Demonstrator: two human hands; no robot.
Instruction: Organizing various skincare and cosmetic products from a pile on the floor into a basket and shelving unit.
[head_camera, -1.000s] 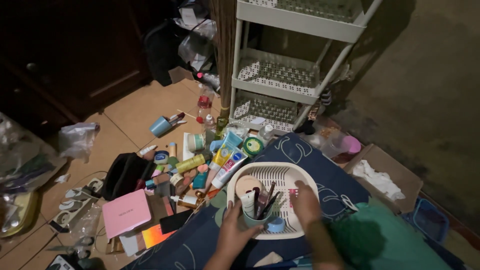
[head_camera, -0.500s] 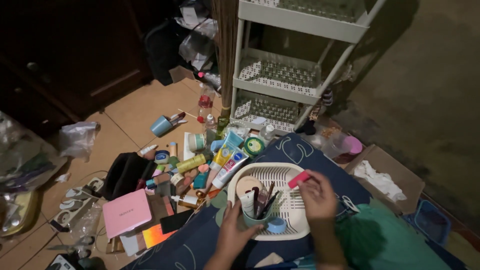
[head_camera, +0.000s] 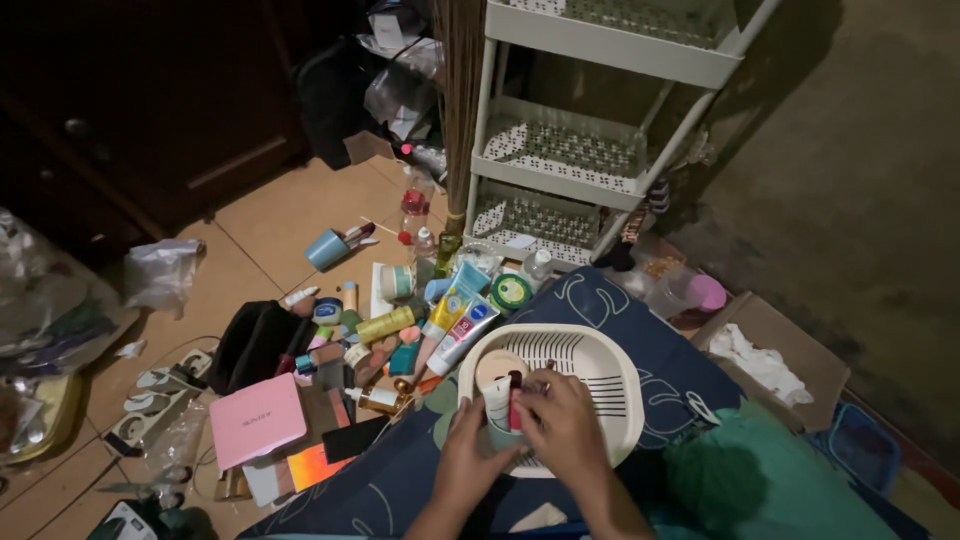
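Filling the lower centre, a basket (head_camera: 610, 372) holds a cup (head_camera: 497, 432). Left hand (head_camera: 468, 458) wraps the cup from lower left; right hand (head_camera: 565, 425), fingers curled down, pinches a red tube (head_camera: 515, 398) above it.

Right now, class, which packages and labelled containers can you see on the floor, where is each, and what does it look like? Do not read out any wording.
Flat pink rectangular box: floor, lower left.
Yellow squeeze tube: floor, left of the cream slotted plastic basket.
White squeeze tube with blue label: beside the yellow one.
Round green-lidded tin: by the shelf's foot.
Open brown cardboard box: right, holding white cloth.
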